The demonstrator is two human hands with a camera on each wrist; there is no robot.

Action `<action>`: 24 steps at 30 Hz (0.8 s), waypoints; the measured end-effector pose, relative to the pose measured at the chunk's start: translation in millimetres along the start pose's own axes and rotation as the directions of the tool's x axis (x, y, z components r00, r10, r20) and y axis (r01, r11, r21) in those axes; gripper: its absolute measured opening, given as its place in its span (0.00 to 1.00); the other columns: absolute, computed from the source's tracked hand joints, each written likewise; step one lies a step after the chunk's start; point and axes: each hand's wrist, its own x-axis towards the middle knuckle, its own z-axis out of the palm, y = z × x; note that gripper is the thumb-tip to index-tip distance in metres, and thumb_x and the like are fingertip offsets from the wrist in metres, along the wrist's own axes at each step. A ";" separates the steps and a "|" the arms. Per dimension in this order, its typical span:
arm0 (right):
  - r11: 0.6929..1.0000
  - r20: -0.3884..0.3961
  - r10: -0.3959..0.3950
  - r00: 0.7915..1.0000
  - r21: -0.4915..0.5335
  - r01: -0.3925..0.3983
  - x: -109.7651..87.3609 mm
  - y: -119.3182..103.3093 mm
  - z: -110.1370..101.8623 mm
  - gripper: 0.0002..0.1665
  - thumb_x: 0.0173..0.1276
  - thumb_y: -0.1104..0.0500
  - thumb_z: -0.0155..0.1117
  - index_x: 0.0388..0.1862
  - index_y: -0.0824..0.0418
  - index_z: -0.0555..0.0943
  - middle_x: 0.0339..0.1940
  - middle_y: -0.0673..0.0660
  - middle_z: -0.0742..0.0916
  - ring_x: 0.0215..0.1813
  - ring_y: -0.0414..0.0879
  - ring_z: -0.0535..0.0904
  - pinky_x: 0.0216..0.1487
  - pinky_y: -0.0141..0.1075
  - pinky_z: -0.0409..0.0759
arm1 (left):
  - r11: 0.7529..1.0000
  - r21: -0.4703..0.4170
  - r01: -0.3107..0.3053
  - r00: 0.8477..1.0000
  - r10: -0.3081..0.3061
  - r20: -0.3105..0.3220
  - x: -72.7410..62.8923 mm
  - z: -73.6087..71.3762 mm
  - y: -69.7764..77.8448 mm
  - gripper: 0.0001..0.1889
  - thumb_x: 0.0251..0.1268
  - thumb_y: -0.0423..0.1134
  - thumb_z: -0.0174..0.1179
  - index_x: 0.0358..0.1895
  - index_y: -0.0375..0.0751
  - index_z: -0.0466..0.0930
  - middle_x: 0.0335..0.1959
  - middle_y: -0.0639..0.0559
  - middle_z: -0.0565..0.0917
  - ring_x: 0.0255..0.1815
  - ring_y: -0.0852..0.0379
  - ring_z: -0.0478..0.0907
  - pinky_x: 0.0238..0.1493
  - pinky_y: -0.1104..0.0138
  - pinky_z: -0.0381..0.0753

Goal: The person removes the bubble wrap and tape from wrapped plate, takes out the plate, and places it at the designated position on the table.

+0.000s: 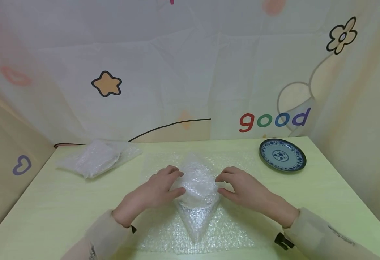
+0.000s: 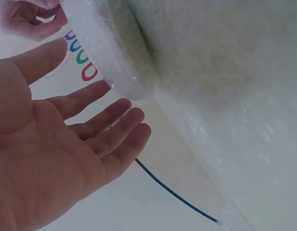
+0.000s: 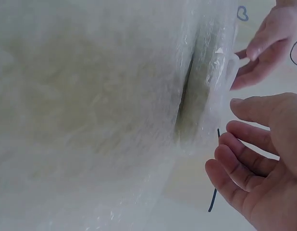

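A bubble-wrap bundle (image 1: 197, 184) sits at the middle of the table, folded over a flat, rounded thing whose outline shows faintly through the layers. Its near end tapers to a point. Beneath it spreads a bubble-wrap sheet (image 1: 232, 234). My left hand (image 1: 158, 189) is at the bundle's left side, fingers relaxed and slightly bent, fingertips close to its edge. On the opposite side my right hand (image 1: 242, 187) mirrors it, thumb and fingers apart. Both wrist views show the palms with nothing gripped, beside the bundle's thick rounded edge (image 2: 134, 72).
Toward the back left of the table (image 1: 63, 213) lies another wrapped package (image 1: 98, 159) in clear bubble wrap. A blue-and-white patterned plate (image 1: 282, 155) with a dark rim rests at the back right. A printed curtain (image 1: 176, 72) hangs behind the table.
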 end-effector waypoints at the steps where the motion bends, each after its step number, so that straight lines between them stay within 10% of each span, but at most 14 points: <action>1: 1.000 0.008 -0.009 1.000 -0.004 0.009 1.9 -1.2 1.0 0.12 0.67 0.60 0.75 0.48 0.60 0.87 0.45 0.53 0.86 0.50 0.48 0.81 0.55 0.44 0.83 | 1.000 0.009 -0.002 1.000 0.002 -0.007 1.5 1.2 0.9 0.26 0.77 0.42 0.60 0.68 0.26 0.72 0.69 0.33 0.70 0.69 0.35 0.68 0.68 0.43 0.68; 24: 0.986 0.127 0.164 0.978 -0.033 -0.161 20.7 -21.0 2.2 0.11 0.64 0.63 0.77 0.45 0.61 0.87 0.40 0.52 0.86 0.44 0.47 0.83 0.52 0.42 0.84 | 0.992 0.114 0.051 0.999 -0.052 0.001 20.4 13.3 9.5 0.23 0.75 0.44 0.63 0.60 0.26 0.77 0.63 0.36 0.74 0.64 0.40 0.72 0.64 0.53 0.75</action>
